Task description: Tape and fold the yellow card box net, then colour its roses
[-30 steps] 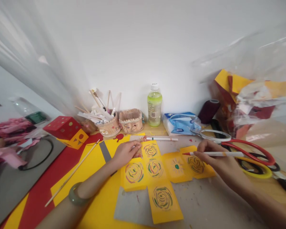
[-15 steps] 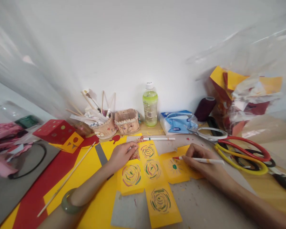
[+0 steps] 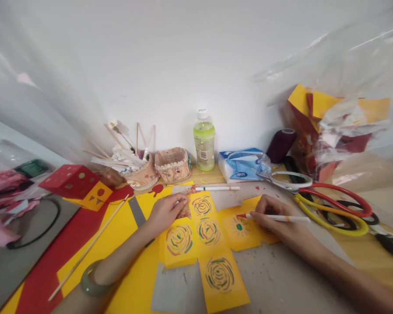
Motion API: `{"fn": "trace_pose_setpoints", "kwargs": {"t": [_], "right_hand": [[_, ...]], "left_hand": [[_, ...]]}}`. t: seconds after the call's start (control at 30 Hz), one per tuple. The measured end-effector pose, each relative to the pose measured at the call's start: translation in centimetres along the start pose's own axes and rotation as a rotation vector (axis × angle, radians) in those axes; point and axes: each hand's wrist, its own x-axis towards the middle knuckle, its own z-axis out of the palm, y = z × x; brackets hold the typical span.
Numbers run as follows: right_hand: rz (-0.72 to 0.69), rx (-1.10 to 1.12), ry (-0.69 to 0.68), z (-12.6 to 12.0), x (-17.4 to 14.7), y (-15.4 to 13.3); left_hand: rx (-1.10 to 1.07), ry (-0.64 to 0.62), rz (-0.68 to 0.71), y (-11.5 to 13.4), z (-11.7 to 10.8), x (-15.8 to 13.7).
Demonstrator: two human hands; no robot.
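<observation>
In my right hand [image 3: 273,216] is a white marker [image 3: 294,218] with a red tip, gripped like a pen. Its tip meets or hovers just over the right arm of a cross-shaped yellow paper cutout [image 3: 225,301], above a small green-centred sunburst. Rings of coloured dashes decorate the cutout's other panels. My left hand [image 3: 167,212] rests by its upper left side with fingers curled together; anything between them is hidden. A reddish speckled patch [image 3: 184,211] shows beside those fingertips. Another white marker [image 3: 218,188] lies beyond the cutout.
A green-tinted bottle [image 3: 204,146], a tissue pack [image 3: 240,165] and two decorated pots, one basket-like [image 3: 173,166], stand along the wall. Scissors [image 3: 334,203] lie at right. A thin stick [image 3: 90,246] crosses yellow and red sheets at left, near a red box [image 3: 70,179].
The whole view has shifted slightly. My right hand keeps the marker at almost the same spot on the sunburst panel. My left hand stays in place.
</observation>
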Motion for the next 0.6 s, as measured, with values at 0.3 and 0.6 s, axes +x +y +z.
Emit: {"fn": "trace_pose_setpoints", "kwargs": {"t": [0.3, 0.6], "right_hand": [[0.03, 0.02, -0.01, -0.04, -0.19, -0.13], [0.043, 0.013, -0.005, -0.08, -0.06, -0.78]], "left_hand": [[-0.001, -0.007, -0.006, 0.21, -0.13, 0.06], [-0.02, -0.01, -0.016, 0.31, -0.16, 0.04]]}}
